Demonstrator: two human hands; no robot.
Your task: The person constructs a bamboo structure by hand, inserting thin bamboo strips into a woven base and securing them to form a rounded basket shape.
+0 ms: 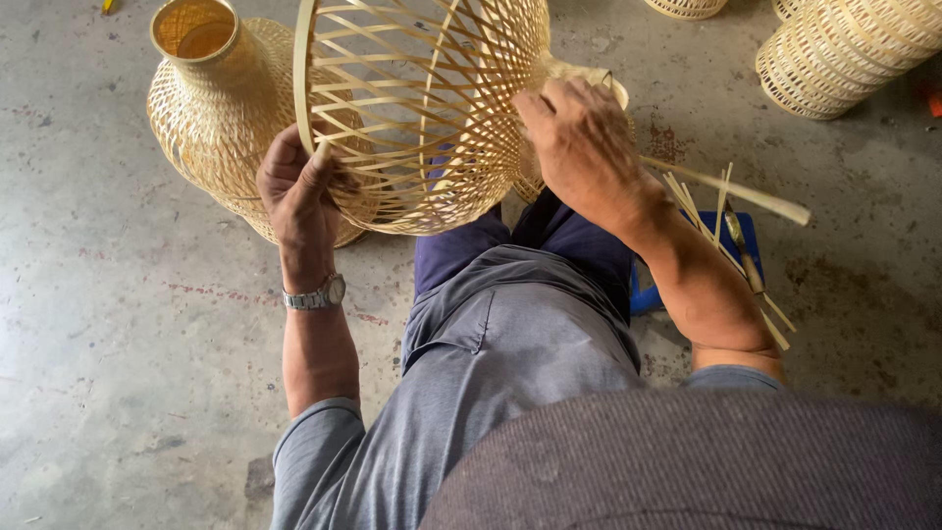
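Bamboo lattice frame (422, 108), open-weave and rounded, lay above your lap with its long axis running left to right. Your left hand (297, 186) was closed on its wide rim; your right hand (579, 147) pinched strips at the narrow end, the nearer one to the loose bamboo strips (726, 226) on the concrete floor (118, 344).

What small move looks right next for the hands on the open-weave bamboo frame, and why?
Probably thread the loose strip further into the narrow end. The right hand pinches there with the strip trailing out to the right, while the left hand grips the rim of the bamboo frame, steadying it above the lap.
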